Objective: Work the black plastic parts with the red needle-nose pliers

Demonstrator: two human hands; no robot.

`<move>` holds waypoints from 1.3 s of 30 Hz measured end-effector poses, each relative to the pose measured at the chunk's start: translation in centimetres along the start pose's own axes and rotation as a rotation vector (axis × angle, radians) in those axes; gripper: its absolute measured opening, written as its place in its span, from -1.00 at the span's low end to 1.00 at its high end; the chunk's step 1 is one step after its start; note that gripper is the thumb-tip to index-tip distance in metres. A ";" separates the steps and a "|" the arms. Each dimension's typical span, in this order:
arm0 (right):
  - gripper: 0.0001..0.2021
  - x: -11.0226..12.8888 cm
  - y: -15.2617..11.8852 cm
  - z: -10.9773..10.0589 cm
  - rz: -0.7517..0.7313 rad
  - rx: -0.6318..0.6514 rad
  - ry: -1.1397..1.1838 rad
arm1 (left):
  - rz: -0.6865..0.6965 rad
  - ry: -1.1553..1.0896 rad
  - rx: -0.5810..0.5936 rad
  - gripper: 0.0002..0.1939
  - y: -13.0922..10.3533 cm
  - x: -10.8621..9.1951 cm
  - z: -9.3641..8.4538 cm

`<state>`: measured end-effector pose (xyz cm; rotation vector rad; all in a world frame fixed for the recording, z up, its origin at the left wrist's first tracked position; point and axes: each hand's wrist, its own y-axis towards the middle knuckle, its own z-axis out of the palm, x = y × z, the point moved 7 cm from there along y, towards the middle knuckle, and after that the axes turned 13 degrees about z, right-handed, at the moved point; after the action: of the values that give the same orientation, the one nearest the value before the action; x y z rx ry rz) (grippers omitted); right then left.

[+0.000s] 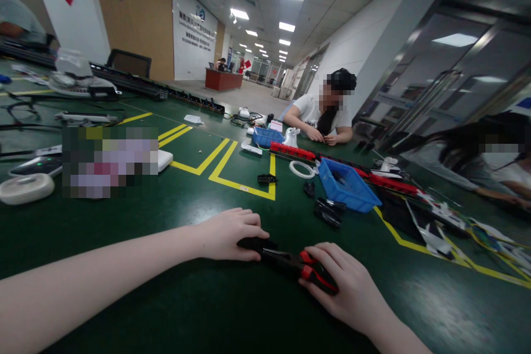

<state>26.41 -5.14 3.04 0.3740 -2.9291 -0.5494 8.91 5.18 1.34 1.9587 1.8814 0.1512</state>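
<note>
Low over the green table, my right hand (346, 282) is wrapped round the red and black handles of a pair of pliers (307, 270). The jaws of the pliers point left and meet a black part in my left hand (232, 235). That black part (249, 243) is gripped between the thumb and fingers, which hide much of it; its exact kind does not show. Whether the jaws are closed on it I cannot make out. Beyond my hands lie several dark, shiny pieces (329, 211) and a small black part (266, 178) by the yellow tape.
A blue bin (348, 187) stands ahead to the right, beside a white ring (302, 170). A smaller blue bin (268, 136) is further back. Red strips (292, 151) run across the table. People sit opposite and at the right. Cables and devices lie at the left.
</note>
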 end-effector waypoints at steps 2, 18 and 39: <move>-0.64 -0.1 0.1 -0.1 0.008 0.008 0.012 | -0.002 -0.002 0.003 -0.60 0.0 0.0 0.0; -0.68 -0.2 0.6 -0.2 0.038 0.063 0.076 | 0.003 -0.005 -0.024 -0.58 0.0 -0.1 -0.2; -0.68 -0.4 0.5 0.0 0.025 0.051 0.068 | 0.014 0.008 -0.022 -0.57 -0.1 -0.2 -0.3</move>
<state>26.72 -4.58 3.24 0.3549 -2.8832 -0.4498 8.75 5.07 1.60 1.9599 1.8642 0.1834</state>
